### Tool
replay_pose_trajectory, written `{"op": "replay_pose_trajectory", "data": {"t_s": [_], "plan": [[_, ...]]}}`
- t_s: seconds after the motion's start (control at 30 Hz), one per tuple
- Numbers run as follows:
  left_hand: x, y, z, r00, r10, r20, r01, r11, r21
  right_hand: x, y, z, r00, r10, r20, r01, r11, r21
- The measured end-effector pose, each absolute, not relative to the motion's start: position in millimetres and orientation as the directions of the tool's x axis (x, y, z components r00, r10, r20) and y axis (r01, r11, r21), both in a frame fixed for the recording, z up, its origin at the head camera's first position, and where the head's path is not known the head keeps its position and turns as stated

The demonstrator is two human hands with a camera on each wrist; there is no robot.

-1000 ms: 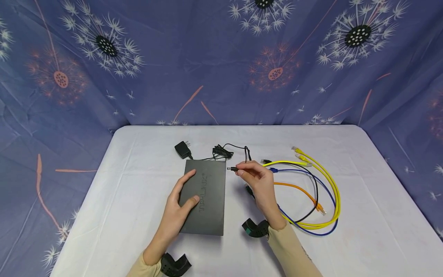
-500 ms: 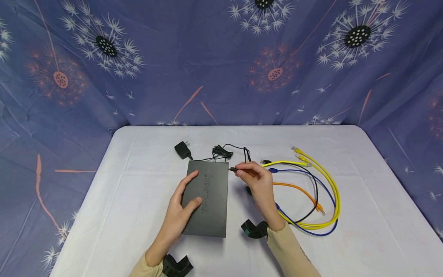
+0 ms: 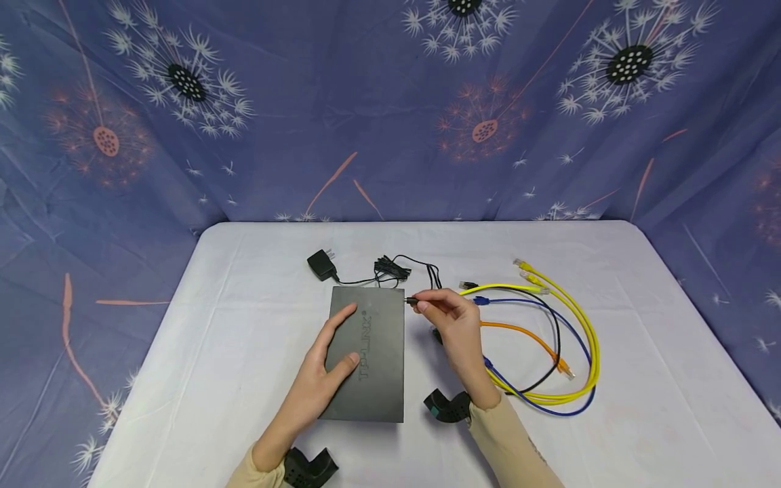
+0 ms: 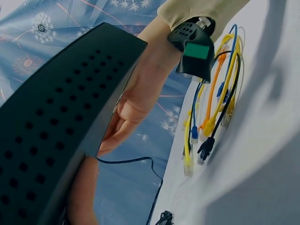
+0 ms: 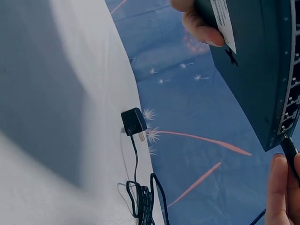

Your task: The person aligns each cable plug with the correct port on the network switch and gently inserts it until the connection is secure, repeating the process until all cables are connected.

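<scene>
My left hand (image 3: 314,386) holds a dark grey network switch (image 3: 381,400) marked TP-LINK, thumb and a finger lying across its top face. In the right wrist view, curled fingers (image 5: 208,33) grip it from below, beside a white label. My right hand (image 3: 454,329) pinches the black barrel plug (image 5: 289,152) of a power cord between thumb and fingers. The plug's tip is right at the far end of the row of ports (image 5: 291,105) on the switch's right side. In the left wrist view, the vented side of the switch (image 4: 70,103) hides part of the right hand.
Behind the switch lies a black power adapter (image 3: 321,265), its cord bundled (image 3: 392,268) beside it. Yellow, blue, black and orange network cables (image 3: 588,339) lie coiled to the right on the white table (image 3: 671,407). A patterned blue curtain (image 3: 390,102) hangs behind the table.
The left hand has shifted the switch slightly right and toward the person, closing the gap to the plug. My right hand has barely moved and still pinches the plug.
</scene>
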State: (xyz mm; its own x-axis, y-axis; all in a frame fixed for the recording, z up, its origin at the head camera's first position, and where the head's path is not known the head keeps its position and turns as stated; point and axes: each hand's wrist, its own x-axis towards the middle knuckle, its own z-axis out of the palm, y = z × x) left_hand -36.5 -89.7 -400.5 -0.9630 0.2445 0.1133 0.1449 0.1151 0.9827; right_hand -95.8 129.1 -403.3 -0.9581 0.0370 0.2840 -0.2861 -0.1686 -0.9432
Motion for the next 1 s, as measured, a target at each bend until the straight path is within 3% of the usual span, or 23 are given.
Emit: {"op": "replay_pose_trajectory", "data": {"t_s": [0.53, 1.0], "plan": [[-38.9, -90.2, -399.6, -0.945, 0.298, 0.133, 0.183, 0.148, 0.972, -92.4, 126.8, -404.0, -0.960, 0.023, 0.279, -0.277, -0.214, -0.937], [-42.2, -95.3, -399.4, -0.963, 0.268, 0.024, 0.052, 0.098, 0.994, -96.1, 124.4, -407.9, -0.967, 0.008, 0.254, -0.247, -0.258, -0.934]]}}
